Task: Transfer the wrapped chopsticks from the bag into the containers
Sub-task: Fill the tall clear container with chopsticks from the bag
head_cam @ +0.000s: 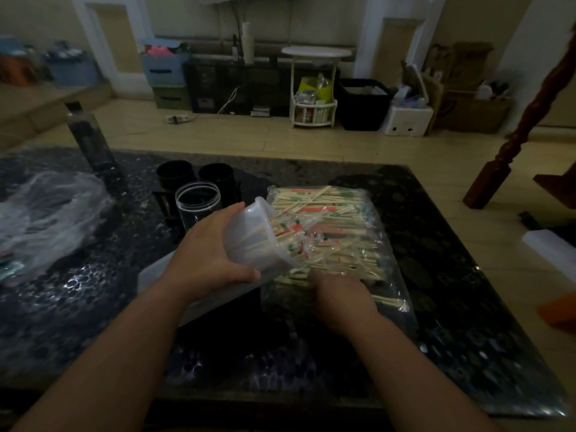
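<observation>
A clear plastic bag lies on the dark table, full of wrapped chopsticks with red and green print. My left hand grips a translucent plastic container, tilted with its mouth toward the bag. Some wrapped chopsticks stick out of its opening. My right hand rests at the near end of the bag with its fingers curled on the chopsticks; the fingertips are hidden, so the grip is unclear.
A clear round jar stands behind my left hand, with two black cups beyond it. A dark bottle stands at the far left. A crumpled plastic bag lies on the left.
</observation>
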### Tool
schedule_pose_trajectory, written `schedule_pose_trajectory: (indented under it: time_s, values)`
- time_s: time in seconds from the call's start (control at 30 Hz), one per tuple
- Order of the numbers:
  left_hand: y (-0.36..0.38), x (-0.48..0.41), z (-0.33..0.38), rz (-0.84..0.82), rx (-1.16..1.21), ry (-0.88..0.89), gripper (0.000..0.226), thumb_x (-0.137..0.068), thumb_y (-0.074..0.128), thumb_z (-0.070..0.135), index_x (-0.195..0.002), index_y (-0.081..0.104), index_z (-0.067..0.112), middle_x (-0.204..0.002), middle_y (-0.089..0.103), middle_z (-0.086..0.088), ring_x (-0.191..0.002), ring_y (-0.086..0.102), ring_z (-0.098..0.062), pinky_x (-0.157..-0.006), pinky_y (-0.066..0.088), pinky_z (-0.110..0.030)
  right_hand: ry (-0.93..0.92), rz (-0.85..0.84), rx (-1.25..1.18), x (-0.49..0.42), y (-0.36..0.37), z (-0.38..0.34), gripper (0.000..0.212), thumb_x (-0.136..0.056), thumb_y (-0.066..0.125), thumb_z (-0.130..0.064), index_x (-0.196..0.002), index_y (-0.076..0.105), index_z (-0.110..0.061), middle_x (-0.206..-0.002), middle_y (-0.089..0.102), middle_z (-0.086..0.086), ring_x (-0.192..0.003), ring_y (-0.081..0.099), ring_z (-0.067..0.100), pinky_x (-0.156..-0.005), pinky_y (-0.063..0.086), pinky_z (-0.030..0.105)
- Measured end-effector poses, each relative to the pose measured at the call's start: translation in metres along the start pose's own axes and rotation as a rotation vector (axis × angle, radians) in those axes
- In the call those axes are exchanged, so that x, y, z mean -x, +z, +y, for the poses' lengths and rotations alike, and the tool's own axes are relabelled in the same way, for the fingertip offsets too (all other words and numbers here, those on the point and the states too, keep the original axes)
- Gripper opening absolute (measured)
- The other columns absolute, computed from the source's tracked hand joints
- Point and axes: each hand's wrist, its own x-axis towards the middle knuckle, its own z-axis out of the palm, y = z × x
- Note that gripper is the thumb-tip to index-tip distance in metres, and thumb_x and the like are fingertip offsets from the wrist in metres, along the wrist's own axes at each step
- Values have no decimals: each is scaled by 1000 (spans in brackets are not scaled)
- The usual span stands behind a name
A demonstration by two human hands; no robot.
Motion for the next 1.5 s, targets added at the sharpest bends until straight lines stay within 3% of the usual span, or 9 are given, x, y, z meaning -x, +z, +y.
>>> schedule_pose_trajectory:
  time_s: [0.17,0.33,0.5,0.73,0.9,1.0,1.13,1.3,1.5]
  values:
    - [-3,-1,-1,25,33,-10,126,-30,71,61,-147,36,31,-138,41,15,-128,40,-11,-99,33,-29,15,-9,-11,14,-34,4,38,-86,53,-54,-109,64,-27,-107,68,5,-102,63,29,-78,46,33]
    - [-4,0,-4,27,44,2,125,-30,76,60,-146,37,33,-140,44,11,-126,43,-11,-99,37,-32,-24,69,26,29,-71,-3,28,-84,52,-52,-78,51,-25,-93,66,2,-95,62,28,-67,37,32]
    - [-4,4,10,10,107,64,99,-32,71,63,-126,39,61,-117,41,45,-109,43,13,-90,33,-16,-110,368,50,41,-108,-13,27,-84,53,-54,-89,59,-28,-92,67,-3,-90,62,23,-65,32,31]
    - [0,2,5,16,58,24,124,-26,73,59,-143,40,35,-129,43,22,-117,40,0,-95,33,-24,-199,790,47,27,-89,-6,37,-93,43,-46,-75,67,-23,-82,57,-2,-77,45,19,-69,25,32]
    - [-2,2,0,11,32,23,127,-28,75,61,-145,37,33,-133,41,19,-121,38,-3,-99,33,-28,-166,1043,-295,25,-79,-3,35,-96,51,-38,-77,68,-13,-81,51,1,-62,49,16,-49,38,26]
    - [-1,2,0,14,30,35,124,-30,74,60,-145,37,34,-131,42,18,-120,41,-5,-99,34,-29,-92,1084,-639,24,-84,-7,31,-98,46,-40,-78,62,-23,-87,50,-4,-72,48,-2,-62,38,11]
    - [-1,3,2,-7,43,26,122,-32,73,61,-145,36,36,-131,41,18,-116,38,-1,-95,32,-27,25,1122,-1139,21,-89,-14,29,-94,48,-49,-73,59,-32,-71,60,0,-65,59,17,-61,48,34]
    - [2,2,3,-20,-3,20,125,-31,73,61,-147,34,36,-133,37,18,-119,34,-1,-97,30,-27,162,1156,-1225,23,-92,-20,35,-89,45,-59,-66,63,-40,-62,61,-4,-61,61,30,-60,52,52]
    - [2,2,2,-17,-12,10,126,-29,71,63,-146,34,37,-142,40,11,-124,37,-7,-98,31,-28,149,1190,-1340,28,-93,-20,40,-102,50,-34,-62,59,-30,-43,52,-4,-37,52,12,-47,47,30]
